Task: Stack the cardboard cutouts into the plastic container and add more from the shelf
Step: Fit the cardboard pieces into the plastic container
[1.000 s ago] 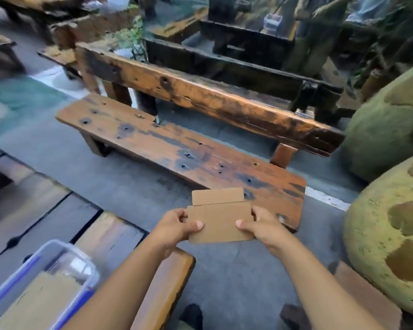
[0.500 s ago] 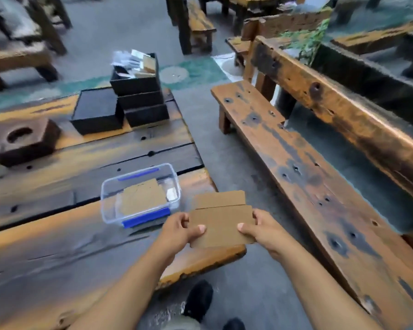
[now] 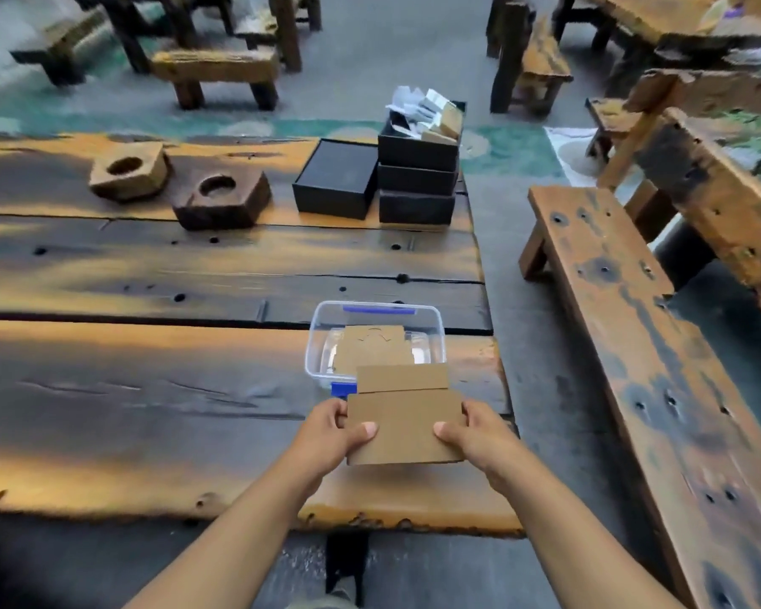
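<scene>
The left hand (image 3: 331, 432) and the right hand (image 3: 475, 435) each pinch one short side of a flat brown cardboard cutout (image 3: 404, 415), thumbs lying on its upper face and the other fingers tucked beneath, so both hands are closed on the same piece. The cutout is held roughly level above the near right part of the dark, orange-streaked wooden plank table (image 3: 150, 389), its long axis running left to right between the hands, and a narrower rectangular flap points away from the person toward the far side of the table. That flap overlaps the near rim of a clear rectangular plastic container with blue latches (image 3: 315, 345), which stands on the table just beyond the hands with its long axis also left to right. Inside the container lies another brown cardboard piece (image 3: 372, 349), flat on the bottom. Farther back on the table sit a low black rectangular box (image 3: 335, 180) and, touching its right side, a stack of three black boxes (image 3: 417, 182), the top one filled with white and tan scraps. To the left of these are two chunky wooden blocks with round hollows (image 3: 176, 184). A worn wooden bench (image 3: 633, 345) stands on the floor to the right of the table.
</scene>
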Demonstrator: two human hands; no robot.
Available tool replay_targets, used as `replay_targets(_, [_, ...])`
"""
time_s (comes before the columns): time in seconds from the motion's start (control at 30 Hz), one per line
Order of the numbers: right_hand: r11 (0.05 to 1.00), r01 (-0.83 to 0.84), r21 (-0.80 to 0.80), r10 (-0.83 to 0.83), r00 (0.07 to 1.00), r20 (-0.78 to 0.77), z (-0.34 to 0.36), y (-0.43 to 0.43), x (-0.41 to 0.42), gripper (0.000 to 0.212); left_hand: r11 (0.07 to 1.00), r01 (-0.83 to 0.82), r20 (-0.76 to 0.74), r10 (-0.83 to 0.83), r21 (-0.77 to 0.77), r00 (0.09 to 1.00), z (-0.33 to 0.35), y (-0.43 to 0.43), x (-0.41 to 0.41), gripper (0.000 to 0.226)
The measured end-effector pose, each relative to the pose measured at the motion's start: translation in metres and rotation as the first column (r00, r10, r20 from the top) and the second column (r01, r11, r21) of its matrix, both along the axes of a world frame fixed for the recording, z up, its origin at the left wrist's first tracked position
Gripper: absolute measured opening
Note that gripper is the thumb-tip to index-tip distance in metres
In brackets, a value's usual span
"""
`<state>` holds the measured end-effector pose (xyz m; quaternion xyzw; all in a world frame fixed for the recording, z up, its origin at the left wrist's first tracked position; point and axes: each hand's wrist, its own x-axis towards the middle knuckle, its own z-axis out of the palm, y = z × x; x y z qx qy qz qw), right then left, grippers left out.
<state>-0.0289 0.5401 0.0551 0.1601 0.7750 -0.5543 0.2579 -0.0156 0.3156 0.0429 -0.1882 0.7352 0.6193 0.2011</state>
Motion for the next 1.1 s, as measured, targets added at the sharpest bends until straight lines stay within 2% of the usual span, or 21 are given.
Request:
replay_targets(0.23, [0.997,0.031,0.068,-0.033,0.999,0.028,-0.004,-0.048,-0.056,0.031,0.999,0.033,0.016,-0.034,0.016,0.999,-0.014,-0.046,-0.061,0.024])
replay_targets(0.33, [0.995,0.055,0.083,-0.058,0.997,0.04,-0.005,-0.06,-0.077,0.027,0.997,0.072,0.016,-0.073,0.039,0.997,-0.015,-0.061,-0.089,0.026])
replay_targets(0.43, [0.992,0.084,0.099,-0.089,0.995,0.046,-0.005,-0.069,-0.1,0.024,0.994,0.107,-0.024,-0.107,-0.006,0.994,-0.013,-0.069,-0.116,0.027])
replay_targets(0.6, [0.984,0.105,0.141,-0.113,0.992,0.053,-0.01,-0.073,-0.134,0.031,0.988,0.144,-0.075,-0.148,-0.062,0.986,-0.012,-0.068,-0.152,0.027])
replay_targets(0.73, [0.979,0.131,0.157,-0.144,0.987,0.076,-0.018,-0.071,-0.157,0.02,0.98,0.164,-0.004,-0.166,-0.113,0.986,-0.018,-0.057,-0.174,0.036])
replay_targets(0.83, [0.98,0.117,0.159,-0.135,0.985,0.108,-0.024,-0.068,-0.17,0.024,0.976,0.123,0.024,-0.121,-0.178,0.992,-0.025,-0.05,-0.184,0.037])
replay_targets(1.1, [0.969,-0.003,0.245,-0.044,0.981,0.187,-0.043,-0.064,-0.189,0.035,0.976,0.1,0.098,-0.082,-0.196,0.992,-0.044,-0.05,-0.192,0.047])
